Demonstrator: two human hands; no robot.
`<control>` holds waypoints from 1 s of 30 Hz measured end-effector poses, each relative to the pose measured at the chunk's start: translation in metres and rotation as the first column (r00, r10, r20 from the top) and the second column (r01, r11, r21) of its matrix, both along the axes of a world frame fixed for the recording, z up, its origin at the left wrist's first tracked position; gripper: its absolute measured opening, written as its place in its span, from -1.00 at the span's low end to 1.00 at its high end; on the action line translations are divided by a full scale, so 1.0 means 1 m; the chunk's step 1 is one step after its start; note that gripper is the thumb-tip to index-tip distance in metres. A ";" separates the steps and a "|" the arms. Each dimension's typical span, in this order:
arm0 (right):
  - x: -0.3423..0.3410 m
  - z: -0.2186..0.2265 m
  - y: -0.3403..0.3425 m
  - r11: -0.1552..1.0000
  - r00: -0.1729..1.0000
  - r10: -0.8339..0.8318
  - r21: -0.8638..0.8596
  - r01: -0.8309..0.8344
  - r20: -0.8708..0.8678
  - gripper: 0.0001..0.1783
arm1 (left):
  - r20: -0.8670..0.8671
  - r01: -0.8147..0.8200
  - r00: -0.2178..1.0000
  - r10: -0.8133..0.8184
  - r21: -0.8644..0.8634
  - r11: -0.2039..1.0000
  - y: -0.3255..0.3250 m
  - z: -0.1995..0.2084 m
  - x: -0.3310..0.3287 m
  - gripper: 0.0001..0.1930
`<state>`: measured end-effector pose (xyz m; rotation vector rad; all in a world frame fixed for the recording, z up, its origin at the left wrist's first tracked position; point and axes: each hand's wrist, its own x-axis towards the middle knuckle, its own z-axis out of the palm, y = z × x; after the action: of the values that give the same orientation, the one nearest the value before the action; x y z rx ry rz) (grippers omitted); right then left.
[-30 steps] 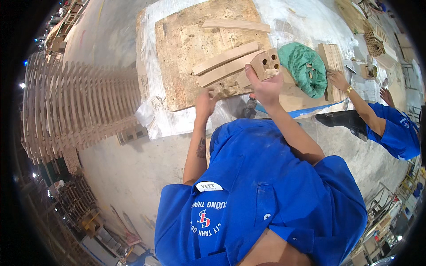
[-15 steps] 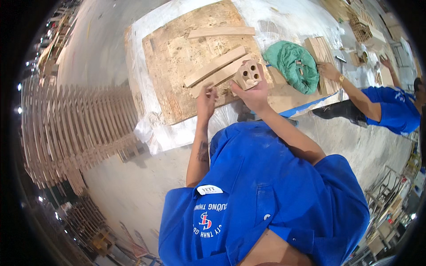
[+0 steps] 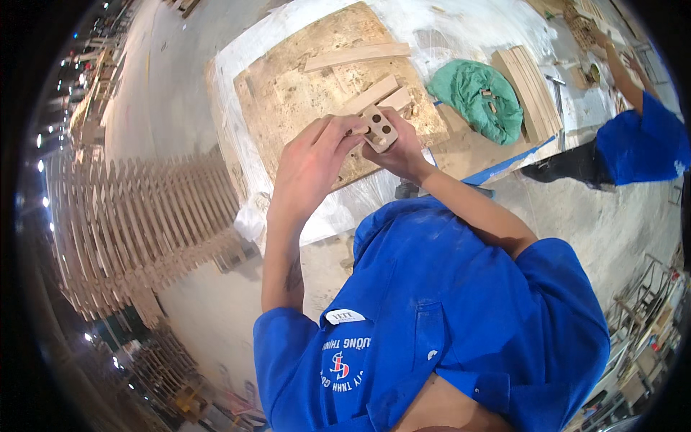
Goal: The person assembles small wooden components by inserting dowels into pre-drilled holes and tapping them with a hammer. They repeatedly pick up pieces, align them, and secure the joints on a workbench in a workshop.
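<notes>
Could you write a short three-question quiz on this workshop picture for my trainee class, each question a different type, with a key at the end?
1. Multiple choice: what lies just to the right of the crumpled green sheet?
A) A round red bucket
B) A stack of long, pale wooden strips
C) A coil of yellow rope

2. True or false: the person's left hand and right hand are both at the pale wooden workpiece with round dark holes in its end.

3. Fill in the blank: the person wears a short-sleeved ____ cloth shirt.

Key: 1. B; 2. True; 3. blue
</notes>
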<state>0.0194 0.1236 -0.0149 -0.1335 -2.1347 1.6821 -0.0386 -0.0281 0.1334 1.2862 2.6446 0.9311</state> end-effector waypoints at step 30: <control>-0.013 0.007 0.021 0.963 0.971 0.233 -0.148 -0.224 0.047 -0.32 | -0.296 0.384 0.733 -0.613 -0.564 0.731 0.038 0.052 -0.036 -0.90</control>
<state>0.0064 0.1441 -0.0077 0.0205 -2.1447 1.9868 -0.0744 0.0099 0.1852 2.1210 2.3001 -0.1302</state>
